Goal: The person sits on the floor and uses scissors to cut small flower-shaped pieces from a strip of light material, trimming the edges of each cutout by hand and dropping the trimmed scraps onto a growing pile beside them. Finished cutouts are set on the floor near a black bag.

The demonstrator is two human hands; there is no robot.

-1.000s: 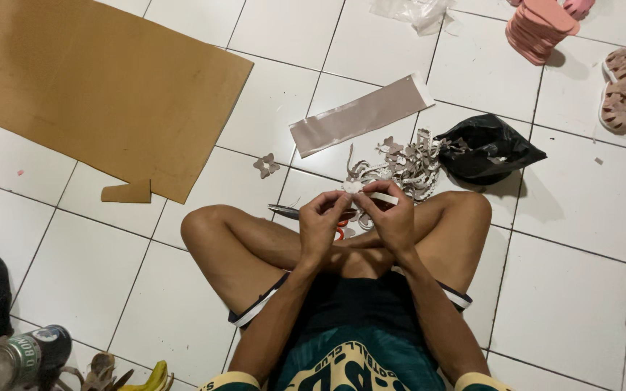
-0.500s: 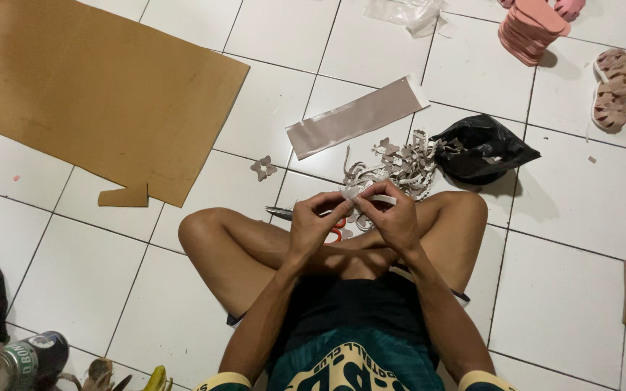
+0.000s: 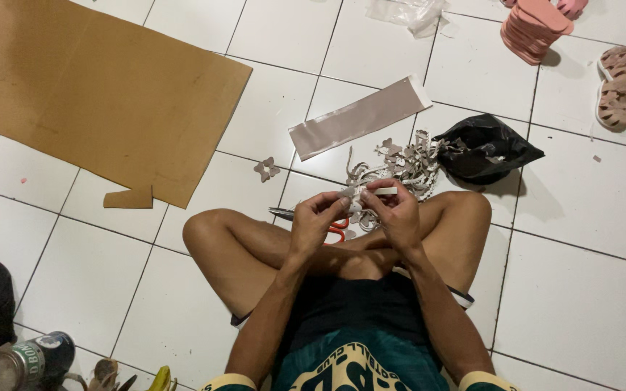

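Hardly anything is shifting since a second ago: both hands are staying raised together over the crossed legs, the view only drifting a little. Left hand [image 3: 318,219] and right hand [image 3: 394,210] are pinching a small pale strip [image 3: 384,192] between their fingertips, held just above the knees at twelve o'clock from the body. It is looking thin, light and floppy, likely easy to crease or tear, so holding it by the ends with fingertips seems best.

Scissors [image 3: 327,224] with red handles are lying under the hands on the white tiled floor [image 3: 545,289]. Cut scraps [image 3: 400,163] are piling at twelve o'clock, a black bag [image 3: 487,148] at one, a grey strip [image 3: 360,119] beyond them, cardboard [image 3: 96,94] at ten, and sandals [image 3: 624,94] at two.
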